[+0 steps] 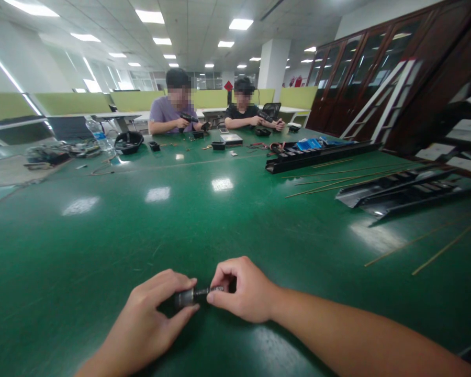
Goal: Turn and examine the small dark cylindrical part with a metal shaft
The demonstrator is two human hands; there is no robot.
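Note:
Low over the green table point(180, 220), a small silver-and-black metal cylinder point(186, 298) with a thin dark shaft point(202, 291) lies between my hands. My left hand point(153, 309) has its fingers on the far side of the cylinder and its thumb on the near side, gripping it. The shaft points right, and its end is pinched between the thumb and fingers of my right hand point(243, 290). What exact part this is cannot be made out; my fingers cover some of both ends.
Across the table two people point(171, 112) point(239, 112) sit handling dark power tools. Black metal channels point(396, 193) and thin brass-coloured rods point(337, 183) lie to the right. A bottle point(97, 131), a black tray point(128, 142) and loose parts stand at the far left.

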